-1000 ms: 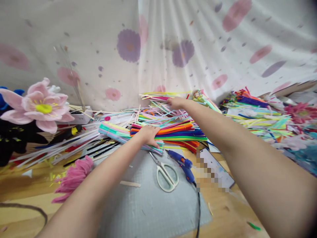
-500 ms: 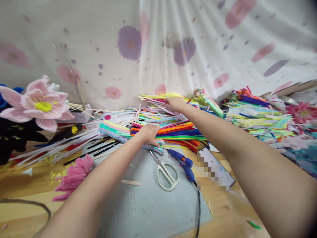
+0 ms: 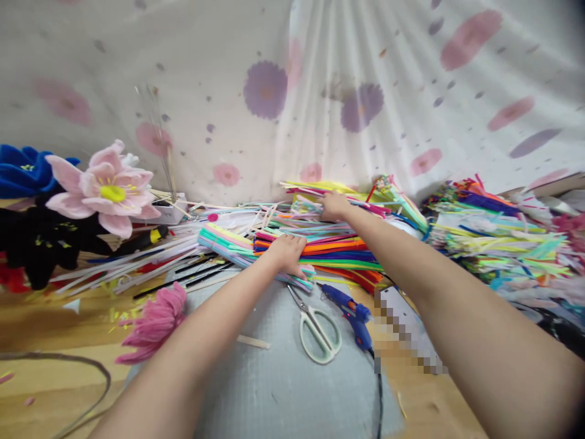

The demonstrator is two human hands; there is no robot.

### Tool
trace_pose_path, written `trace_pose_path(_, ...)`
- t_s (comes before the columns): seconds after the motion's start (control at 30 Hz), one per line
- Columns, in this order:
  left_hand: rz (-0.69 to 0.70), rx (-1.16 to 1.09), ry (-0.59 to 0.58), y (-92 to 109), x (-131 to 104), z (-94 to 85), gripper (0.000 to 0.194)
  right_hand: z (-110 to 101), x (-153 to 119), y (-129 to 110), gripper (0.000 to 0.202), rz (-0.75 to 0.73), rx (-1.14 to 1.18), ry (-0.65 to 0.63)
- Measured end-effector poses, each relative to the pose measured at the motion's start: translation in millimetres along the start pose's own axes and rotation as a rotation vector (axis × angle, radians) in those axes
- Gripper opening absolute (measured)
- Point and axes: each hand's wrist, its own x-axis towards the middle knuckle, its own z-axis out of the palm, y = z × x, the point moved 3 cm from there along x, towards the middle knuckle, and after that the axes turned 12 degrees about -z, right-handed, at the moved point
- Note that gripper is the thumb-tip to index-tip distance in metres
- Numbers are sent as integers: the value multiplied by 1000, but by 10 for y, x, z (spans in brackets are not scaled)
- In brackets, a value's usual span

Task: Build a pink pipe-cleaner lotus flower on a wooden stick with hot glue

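My left hand (image 3: 289, 253) lies over the bundles of pipe cleaners at the middle, thumb apart and fingers curled over them. A pastel bundle (image 3: 223, 242) sticks out to its left, and a bundle of bright orange, blue and green pipe cleaners (image 3: 340, 249) extends to its right. Farther back, my right hand (image 3: 334, 206) has its fingers closed around a small pale bunch of pipe cleaners (image 3: 304, 206); its fingertips are partly hidden. Yellow and pink pipe cleaners (image 3: 315, 186) lie just behind this hand.
On the grey cutting mat (image 3: 256, 390) lie scissors (image 3: 320, 335) and a blue glue gun (image 3: 350, 311) with its cord. A phone (image 3: 406, 323) rests to the right. Fuzzy flowers, pink (image 3: 109, 189) and blue (image 3: 27, 171), stand left. A patterned curtain (image 3: 205, 79) hangs behind.
The view has swung slightly left. My right hand has come down a little from the yellow and pink pipe cleaners, and a pale bunch now shows at its fingers. My left hand stays put.
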Motion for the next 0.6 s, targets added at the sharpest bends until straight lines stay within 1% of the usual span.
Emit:
trace_pose_path(0.07,-5,-6,-2,-1,-5,-2,81,-42,-70,133,50,-85,74,23)
trace_pose_path(0.13,-6,-11,-7,-5,-3,4,83,-72,-181,217,45,-179,164,45)
trace_pose_path(0.17,-4,-13,-6,-8,0,10,85,-82,-246,236,43,-212,205,58)
trace_pose_path(0.23,1,-16,3,-12,7,20,87,-95,-376,233,41,-231,255,87)
trace_pose_path(0.3,2,-8,13,-15,11,29,88,-99,-474,194,41,-216,249,104)
trace_pose_path(0.37,5,10,22,-13,8,33,89,-106,-519,157,43,-179,195,116)
trace_pose_path(0.47,5,30,46,-6,-9,26,87,-142,-501,149,47,-114,100,154)
trace_pose_path(0.6,7,44,78,13,-29,14,84,-218,-423,223,49,-43,46,233)
